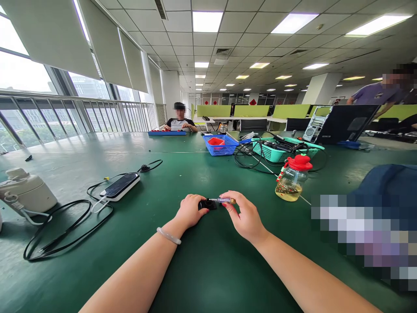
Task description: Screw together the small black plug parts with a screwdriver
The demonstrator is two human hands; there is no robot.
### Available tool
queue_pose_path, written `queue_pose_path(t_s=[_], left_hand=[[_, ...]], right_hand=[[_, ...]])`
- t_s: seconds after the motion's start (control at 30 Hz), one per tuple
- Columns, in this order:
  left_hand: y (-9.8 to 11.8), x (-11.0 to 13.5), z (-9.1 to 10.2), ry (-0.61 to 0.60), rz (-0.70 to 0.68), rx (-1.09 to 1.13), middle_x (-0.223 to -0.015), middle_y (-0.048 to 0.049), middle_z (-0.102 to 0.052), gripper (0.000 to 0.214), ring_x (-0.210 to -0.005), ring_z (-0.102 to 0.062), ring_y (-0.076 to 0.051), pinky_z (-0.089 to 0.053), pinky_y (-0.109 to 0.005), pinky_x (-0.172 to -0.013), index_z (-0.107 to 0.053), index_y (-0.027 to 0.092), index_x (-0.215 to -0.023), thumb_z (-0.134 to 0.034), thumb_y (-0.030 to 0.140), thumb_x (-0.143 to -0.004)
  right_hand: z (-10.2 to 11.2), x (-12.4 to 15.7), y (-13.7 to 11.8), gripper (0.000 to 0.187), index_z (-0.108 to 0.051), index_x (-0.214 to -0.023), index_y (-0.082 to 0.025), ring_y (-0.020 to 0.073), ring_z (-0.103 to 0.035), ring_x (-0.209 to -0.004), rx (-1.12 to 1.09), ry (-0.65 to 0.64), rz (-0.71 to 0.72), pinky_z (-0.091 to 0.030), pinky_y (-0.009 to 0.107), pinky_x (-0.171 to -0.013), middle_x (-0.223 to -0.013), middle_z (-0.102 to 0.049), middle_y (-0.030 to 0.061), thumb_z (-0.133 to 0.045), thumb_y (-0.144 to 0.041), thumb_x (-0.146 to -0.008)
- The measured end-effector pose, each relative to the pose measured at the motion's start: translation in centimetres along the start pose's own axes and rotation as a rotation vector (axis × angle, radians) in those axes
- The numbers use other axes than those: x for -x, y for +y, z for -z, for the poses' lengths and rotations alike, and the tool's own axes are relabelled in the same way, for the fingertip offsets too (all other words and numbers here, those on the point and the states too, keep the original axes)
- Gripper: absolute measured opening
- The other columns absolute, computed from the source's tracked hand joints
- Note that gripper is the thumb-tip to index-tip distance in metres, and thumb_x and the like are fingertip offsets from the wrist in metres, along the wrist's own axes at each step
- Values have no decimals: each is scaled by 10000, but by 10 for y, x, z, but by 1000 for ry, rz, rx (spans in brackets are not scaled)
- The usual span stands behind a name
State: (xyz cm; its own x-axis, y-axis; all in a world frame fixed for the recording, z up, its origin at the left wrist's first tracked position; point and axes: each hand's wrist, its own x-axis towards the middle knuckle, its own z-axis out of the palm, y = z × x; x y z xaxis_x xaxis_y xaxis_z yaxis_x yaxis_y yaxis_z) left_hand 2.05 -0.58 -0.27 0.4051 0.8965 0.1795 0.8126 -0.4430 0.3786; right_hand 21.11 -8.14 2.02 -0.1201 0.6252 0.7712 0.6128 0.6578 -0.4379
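My left hand [190, 211] is closed around the left end of a small black boxy part [208, 204] on the green tabletop. What the part is does not show clearly. Between the fingers of my right hand [243, 215] is a small screwdriver [226, 200] with a clear handle and a yellowish end cap. It lies nearly level, its thin metal shaft pointing left. The tip reaches the black part's top right side; whether it sits in a screw is too small to tell.
A red-lidded bottle [291, 180] stands right, before a teal basket [280, 150] of cables. A blue basket [220, 145] lies farther back. Left are a white-edged black device [121, 187], loose cables and a beige container [28, 191]. Dark cloth [387, 187] lies right. Two other people are beyond.
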Motion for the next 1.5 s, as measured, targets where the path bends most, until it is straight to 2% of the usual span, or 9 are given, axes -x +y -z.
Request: queue_pose_path(t_s=[0.13, 0.53, 0.7, 0.97, 1.07, 1.17, 1.3, 1.4, 1.5], left_hand=[[0, 1, 1, -2, -7, 8, -1165, -57, -662, 353, -1165, -520, -266, -402, -411, -1013, -633, 236, -1128, -655, 333, -789], [2, 2, 4, 11, -54, 7, -1121, -50, -690, 338, -1117, -549, -255, -417, -382, -990, -657, 245, -1142, -631, 324, -815], [7, 2, 6, 23, -87, -34, -1115, -43, -697, 330, -1107, -545, -253, -408, -382, -992, -649, 256, -1157, -612, 314, -834], [11, 4, 7, 72, -143, -62, -1207, -43, -633, 371, -1148, -509, -225, -388, -377, -1026, -553, 264, -1262, -521, 246, -893], [13, 4, 7, 125, -147, -53, -1248, -44, -587, 381, -1171, -489, -215, -378, -383, -1040, -520, 287, -1285, -478, 236, -910], [15, 4, 6, 172, -153, -46, -1249, -42, -575, 390, -1169, -483, -212, -371, -384, -1045, -506, 291, -1296, -455, 226, -914], [13, 3, 7, 235, -34, -49, -1241, -49, -578, 401, -1155, -487, -222, -381, -380, -1014, -472, 305, -1328, -419, 260, -933], [9, 2, 7, 244, 112, -120, -1214, -79, -584, 419, -1109, -501, -247, -394, -395, -960, -440, 304, -1363, -369, 322, -951], [5, 4, 6, 182, 215, -205, -1154, -101, -592, 437, -1076, -502, -267, -402, -411, -911, -429, 302, -1376, -349, 343, -949]], right_hand=[[-4, 0, 7, 167, -583, -1046, -248, 202, -650, -922, 3, -50, -72, -524, 349, -842, -1000, -684, 51, -485, -223, -913], [-3, -5, 10, 113, -602, -949, -245, 210, -639, -870, 35, -164, -223, -500, 367, -802, -935, -695, 34, -512, -246, -882], [-3, -5, 11, 107, -594, -933, -245, 202, -639, -858, 15, -184, -230, -494, 362, -806, -923, -694, 32, -503, -231, -878], [-4, -6, 13, 92, -586, -927, -241, 199, -636, -844, 22, -191, -222, -495, 361, -803, -919, -692, 27, -506, -229, -881], [-4, -4, 14, 104, -593, -935, -244, 201, -641, -838, 28, -137, -175, -504, 362, -795, -920, -695, 32, -502, -229, -885], [-2, -2, 10, 119, -592, -950, -247, 210, -639, -875, 8, -29, -70, -508, 368, -814, -950, -696, 48, -483, -232, -904], [5, -2, 4, 99, -567, -940, -254, 227, -629, -903, 10, 102, 16, -505, 381, -817, -952, -688, 64, -475, -241, -907], [9, -4, 9, 90, -563, -930, -245, 225, -628, -848, 68, 193, -46, -502, 371, -788, -917, -679, 68, -483, -276, -902], [10, -5, 24, 122, -554, -893, -232, 212, -628, -773, 85, 261, -186, -496, 356, -760, -847, -671, 52, -488, -334, -900]])
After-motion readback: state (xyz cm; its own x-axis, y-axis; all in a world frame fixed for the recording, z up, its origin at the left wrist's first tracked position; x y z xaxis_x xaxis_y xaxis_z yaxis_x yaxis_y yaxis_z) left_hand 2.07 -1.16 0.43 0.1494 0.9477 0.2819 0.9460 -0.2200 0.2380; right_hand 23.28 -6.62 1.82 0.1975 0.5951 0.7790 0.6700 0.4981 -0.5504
